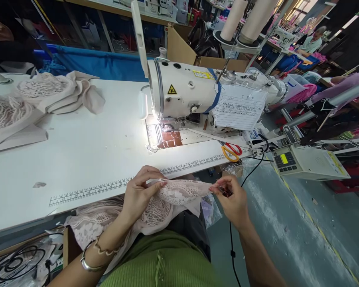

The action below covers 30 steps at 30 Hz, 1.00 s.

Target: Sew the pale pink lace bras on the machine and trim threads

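Observation:
A pale pink lace fabric piece (179, 192) is stretched between my two hands, over my lap at the table's front edge. My left hand (142, 193) pinches its upper edge, thumb on top. At the other end, my right hand (229, 197) grips the narrow tip between thumb and fingers. The rest of the lace drapes down across my lap to the left, partly hidden under my left forearm. Beyond my hands stands a white sewing machine (179, 89), its lamp lit over the needle area. Scissors with orange and red handles (231, 152) lie on the table to the right.
A printed ruler strip (107, 186) runs along the front of the white table (107, 139). More lace pieces (48, 93) lie at the left. A control box (311, 162) sits at the right, with thread cones (233, 20) behind. An open drawer with cables (20, 259) is at lower left.

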Each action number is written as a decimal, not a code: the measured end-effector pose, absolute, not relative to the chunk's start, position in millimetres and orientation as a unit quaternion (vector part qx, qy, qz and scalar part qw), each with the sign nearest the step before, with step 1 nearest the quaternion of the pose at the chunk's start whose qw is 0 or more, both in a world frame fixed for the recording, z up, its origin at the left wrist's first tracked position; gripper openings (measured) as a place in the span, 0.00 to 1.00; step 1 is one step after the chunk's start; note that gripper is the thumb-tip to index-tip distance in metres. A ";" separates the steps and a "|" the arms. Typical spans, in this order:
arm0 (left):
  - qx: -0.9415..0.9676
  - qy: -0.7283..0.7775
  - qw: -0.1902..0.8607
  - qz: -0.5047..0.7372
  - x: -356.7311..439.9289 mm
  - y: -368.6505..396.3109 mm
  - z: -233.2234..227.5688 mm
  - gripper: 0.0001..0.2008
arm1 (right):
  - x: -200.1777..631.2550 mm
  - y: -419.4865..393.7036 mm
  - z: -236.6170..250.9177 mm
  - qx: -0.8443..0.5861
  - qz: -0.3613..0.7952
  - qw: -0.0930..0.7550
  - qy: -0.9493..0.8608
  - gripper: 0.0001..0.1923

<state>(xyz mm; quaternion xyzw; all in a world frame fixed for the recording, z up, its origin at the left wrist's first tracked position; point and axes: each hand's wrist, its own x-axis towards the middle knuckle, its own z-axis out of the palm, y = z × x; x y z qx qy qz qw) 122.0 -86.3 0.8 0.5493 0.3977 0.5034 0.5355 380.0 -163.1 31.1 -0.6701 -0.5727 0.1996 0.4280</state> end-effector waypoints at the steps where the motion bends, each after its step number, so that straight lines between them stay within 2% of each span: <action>1: 0.550 0.400 0.532 0.504 122.7 -86.4 1.2 0.02 | 380.2 -162.3 32.0 -0.675 0.213 0.416 -0.571 0.10; 4: 0.544 0.404 0.529 0.510 125.6 -87.4 1.1 0.02 | 383.4 -158.8 38.2 -0.670 0.227 0.380 -0.595 0.10; 8: 0.527 0.389 0.553 0.514 125.6 -84.1 -1.9 0.01 | 396.9 -155.5 57.0 -0.627 0.278 0.378 -0.622 0.13; 12: 0.591 0.336 0.602 0.419 122.8 -75.7 5.4 0.03 | 401.6 -154.6 83.2 -0.542 0.365 0.364 -0.663 0.12; 16: 0.743 0.230 0.556 0.294 139.0 -79.4 25.6 0.20 | 376.8 -149.2 93.4 -0.535 0.315 0.295 -0.727 0.08; 17: 0.760 0.206 0.546 0.284 145.8 -82.9 29.5 0.17 | 369.7 -147.4 91.9 -0.535 0.297 0.280 -0.740 0.08; 19: 0.764 0.179 0.546 0.294 158.6 -90.5 33.2 0.05 | 360.1 -144.8 85.8 -0.536 0.279 0.265 -0.752 0.08; 23: 0.721 0.190 0.570 0.345 169.4 -97.1 28.9 0.09 | 363.7 -147.2 71.8 -0.562 0.288 0.278 -0.724 0.06; 26: 0.705 0.201 0.590 0.340 166.8 -94.3 25.8 0.10 | 374.6 -150.9 63.8 -0.565 0.320 0.323 -0.689 0.11; 30: 0.687 0.197 0.608 0.344 164.3 -90.0 25.4 0.11 | 383.7 -150.8 56.5 -0.541 0.334 0.331 -0.697 0.08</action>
